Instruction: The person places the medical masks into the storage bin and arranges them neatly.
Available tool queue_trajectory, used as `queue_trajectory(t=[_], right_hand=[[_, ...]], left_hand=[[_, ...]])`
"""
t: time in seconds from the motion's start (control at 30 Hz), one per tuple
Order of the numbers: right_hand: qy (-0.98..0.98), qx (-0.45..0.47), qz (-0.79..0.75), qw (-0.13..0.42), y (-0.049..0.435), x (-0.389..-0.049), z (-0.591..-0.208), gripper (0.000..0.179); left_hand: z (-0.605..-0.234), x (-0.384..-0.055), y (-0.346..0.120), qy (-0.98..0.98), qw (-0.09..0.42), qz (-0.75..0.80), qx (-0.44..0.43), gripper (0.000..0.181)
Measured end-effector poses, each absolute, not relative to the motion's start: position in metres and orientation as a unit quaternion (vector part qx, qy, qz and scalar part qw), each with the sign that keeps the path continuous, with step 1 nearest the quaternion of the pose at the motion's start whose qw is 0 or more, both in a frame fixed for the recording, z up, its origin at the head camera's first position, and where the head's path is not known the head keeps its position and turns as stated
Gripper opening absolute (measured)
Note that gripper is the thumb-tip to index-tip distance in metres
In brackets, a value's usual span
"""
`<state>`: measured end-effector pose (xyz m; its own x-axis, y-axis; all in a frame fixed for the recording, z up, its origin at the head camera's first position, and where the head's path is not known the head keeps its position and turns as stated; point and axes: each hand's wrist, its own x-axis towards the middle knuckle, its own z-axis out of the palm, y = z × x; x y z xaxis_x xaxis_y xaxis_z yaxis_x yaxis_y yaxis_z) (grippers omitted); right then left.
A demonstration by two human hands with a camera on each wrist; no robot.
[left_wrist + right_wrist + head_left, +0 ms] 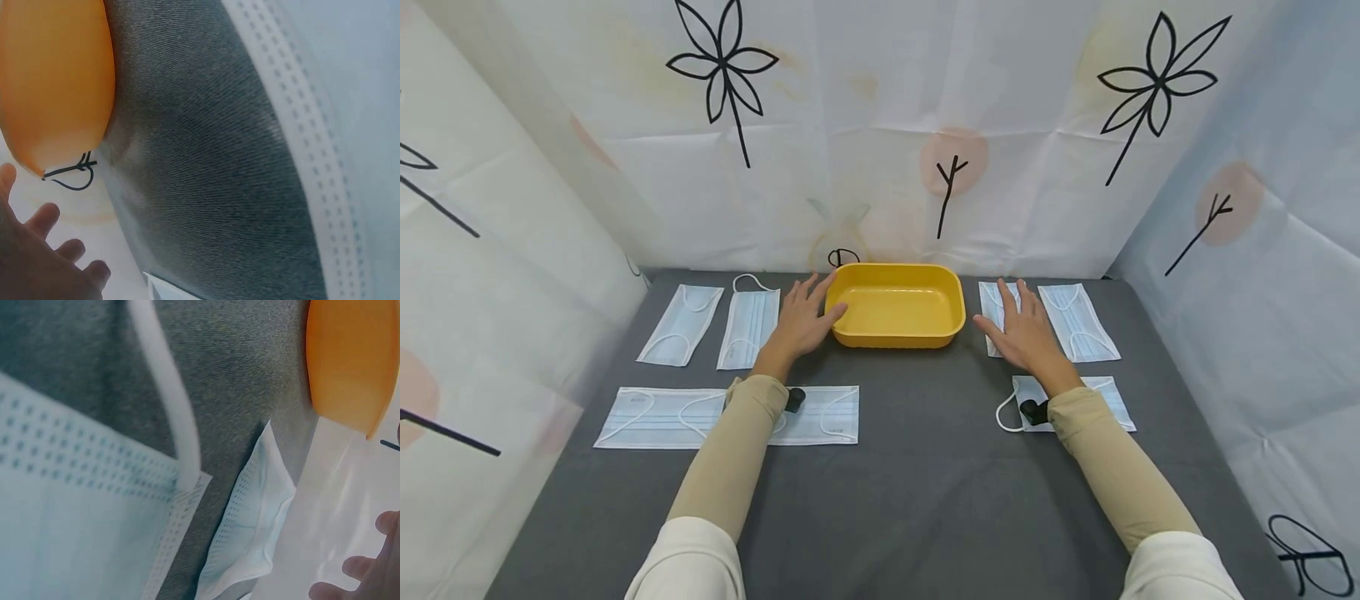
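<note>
A yellow plastic tray (897, 342) stands at the back middle of the dark table. My left hand (801, 321) is at its left side, fingers spread and fingertips right at the rim; it holds nothing. To the right of the tray, my right hand (1024, 333) reaches forward with spread fingers, overlapping a pale blue face mask (991, 308) in the head view. Its thumb points toward the tray. Another face mask (1078, 325) lies just right of that hand, and a further mask (1105, 396) lies partly hidden under the right wrist. The right wrist view shows a mask's white ear loop (165, 394) close up.
Left of the tray lie two face masks, an outer mask (681, 325) and an inner mask (748, 321). Nearer the front, a row of masks (655, 421) passes beneath the left forearm. White printed sheets (880, 200) enclose the dark grey tabletop (910, 500) at the back and sides.
</note>
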<state>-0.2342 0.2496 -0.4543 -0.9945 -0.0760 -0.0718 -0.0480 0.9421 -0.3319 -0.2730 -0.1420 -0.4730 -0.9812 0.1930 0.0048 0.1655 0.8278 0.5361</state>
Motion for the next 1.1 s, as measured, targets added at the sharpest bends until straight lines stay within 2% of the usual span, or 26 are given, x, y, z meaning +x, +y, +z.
queue_trajectory(t=[0.3,0.63,1.1], right_hand=[[0.982,-0.008,-0.186,0.029,0.260,-0.226,-0.459,0.093],[0.974,0.006,-0.226,0.014,0.272,-0.218,-0.467,0.085],[0.969,0.019,-0.245,0.021,0.277,-0.210,-0.466,0.078]], left_hand=[[-0.476,-0.271,-0.148,0.935,0.052,0.342,0.082,0.064],[-0.483,-0.273,-0.149,0.907,0.059,0.410,0.072,0.058],[-0.487,-0.277,-0.150,0.840,0.119,0.529,0.040,0.058]])
